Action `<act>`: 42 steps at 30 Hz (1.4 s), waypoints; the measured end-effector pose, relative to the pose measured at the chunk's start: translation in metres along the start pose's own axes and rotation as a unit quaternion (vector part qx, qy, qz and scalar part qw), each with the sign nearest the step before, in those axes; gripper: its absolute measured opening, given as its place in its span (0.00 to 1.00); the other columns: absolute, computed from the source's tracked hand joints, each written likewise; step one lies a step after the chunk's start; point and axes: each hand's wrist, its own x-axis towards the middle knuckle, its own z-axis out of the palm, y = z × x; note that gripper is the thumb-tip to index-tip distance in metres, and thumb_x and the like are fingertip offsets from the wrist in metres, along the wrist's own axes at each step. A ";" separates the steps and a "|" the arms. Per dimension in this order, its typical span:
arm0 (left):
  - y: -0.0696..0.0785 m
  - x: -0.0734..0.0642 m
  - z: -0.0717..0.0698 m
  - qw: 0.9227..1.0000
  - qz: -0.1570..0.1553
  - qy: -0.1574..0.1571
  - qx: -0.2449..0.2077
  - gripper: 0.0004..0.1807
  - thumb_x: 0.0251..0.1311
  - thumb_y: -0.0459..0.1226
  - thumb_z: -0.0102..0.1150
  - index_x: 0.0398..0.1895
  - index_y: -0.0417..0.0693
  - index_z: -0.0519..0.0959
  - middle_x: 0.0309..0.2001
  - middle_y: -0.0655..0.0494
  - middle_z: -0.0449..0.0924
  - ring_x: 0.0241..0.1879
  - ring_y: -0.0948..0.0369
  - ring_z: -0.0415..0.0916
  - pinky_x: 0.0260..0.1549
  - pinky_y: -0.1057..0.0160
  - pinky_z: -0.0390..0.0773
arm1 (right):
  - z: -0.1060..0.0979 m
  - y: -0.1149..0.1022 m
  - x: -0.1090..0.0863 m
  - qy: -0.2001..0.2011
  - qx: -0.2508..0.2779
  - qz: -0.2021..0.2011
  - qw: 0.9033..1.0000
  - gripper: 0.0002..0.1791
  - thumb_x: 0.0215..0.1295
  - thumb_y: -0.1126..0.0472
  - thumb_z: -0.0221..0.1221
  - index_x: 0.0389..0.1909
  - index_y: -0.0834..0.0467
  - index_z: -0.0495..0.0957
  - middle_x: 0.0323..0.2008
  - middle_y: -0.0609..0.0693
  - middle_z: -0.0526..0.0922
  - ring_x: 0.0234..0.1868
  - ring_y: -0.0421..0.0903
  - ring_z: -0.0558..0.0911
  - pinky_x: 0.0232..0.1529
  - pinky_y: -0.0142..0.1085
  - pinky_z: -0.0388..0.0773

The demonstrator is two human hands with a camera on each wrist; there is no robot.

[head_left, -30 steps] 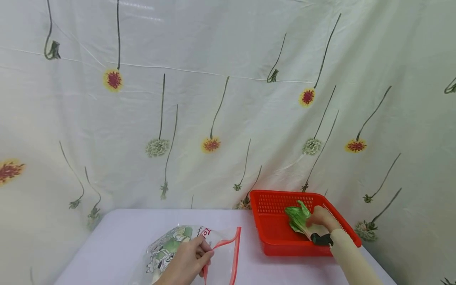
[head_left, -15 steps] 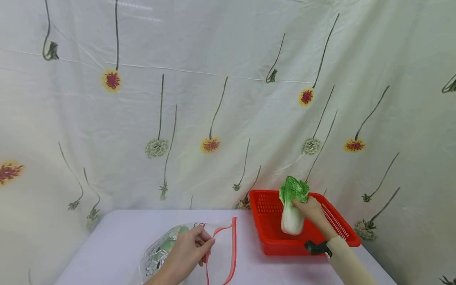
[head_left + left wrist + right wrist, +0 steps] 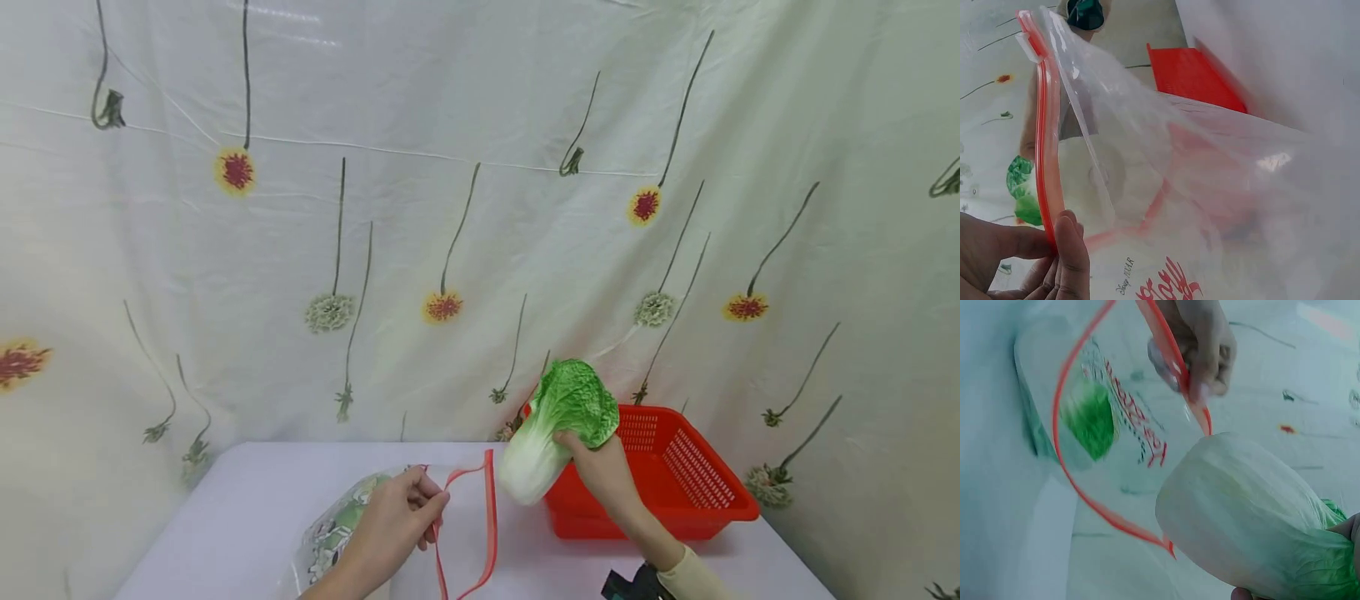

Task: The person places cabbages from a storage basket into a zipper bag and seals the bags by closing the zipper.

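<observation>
My left hand (image 3: pixel 393 521) pinches the red zip edge of a clear printed zip bag (image 3: pixel 337 529) on the table. The bag's mouth gapes toward the right, its red rim forming a loop. A slider shows on the zip strip (image 3: pixel 1047 131) in the left wrist view. My right hand (image 3: pixel 603 471) grips a Chinese cabbage (image 3: pixel 532 458) around its leafy part, in the air between bag and basket. Its white base points down-left at the bag mouth. In the right wrist view the cabbage (image 3: pixel 1241 506) appears close to the red rim. Whether they touch, I cannot tell.
A red plastic basket (image 3: pixel 720 471) with slotted walls stands at the table's right, behind my right forearm. The white table (image 3: pixel 225 517) extends left of the bag. A flowered curtain (image 3: pixel 420 233) hangs behind the table. A dark wrist device (image 3: pixel 637 583) sits on my right wrist.
My right hand has lifted the Chinese cabbage out of the red basket and carried it left toward the bag. My left hand keeps hold of the bag's edge, and the mouth stands wider.
</observation>
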 end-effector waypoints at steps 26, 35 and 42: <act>0.001 -0.006 -0.005 0.989 0.051 0.103 0.088 0.04 0.63 0.33 0.60 0.31 0.47 0.75 0.26 0.60 0.76 0.25 0.70 0.72 0.27 0.71 0.75 | 0.093 0.027 -0.077 -0.389 0.040 -0.132 0.911 0.25 0.71 0.55 0.54 0.65 0.61 0.67 0.59 0.53 0.77 0.56 0.32 0.73 0.57 0.26 0.70; 0.003 -0.011 -0.008 0.984 0.067 0.126 0.108 0.05 0.62 0.32 0.60 0.31 0.49 0.74 0.24 0.61 0.74 0.23 0.70 0.69 0.25 0.72 0.74 | 0.098 0.026 -0.078 -0.402 0.018 -0.167 0.900 0.26 0.73 0.56 0.52 0.66 0.63 0.65 0.62 0.57 0.74 0.60 0.32 0.70 0.61 0.26 0.68; 0.002 -0.018 -0.008 0.985 0.129 0.070 0.089 0.05 0.62 0.31 0.60 0.31 0.49 0.75 0.24 0.63 0.75 0.23 0.73 0.70 0.23 0.72 0.75 | 0.104 0.017 -0.081 -0.421 -0.033 -0.146 0.895 0.26 0.74 0.55 0.50 0.69 0.58 0.63 0.65 0.48 0.72 0.60 0.31 0.69 0.62 0.29 0.69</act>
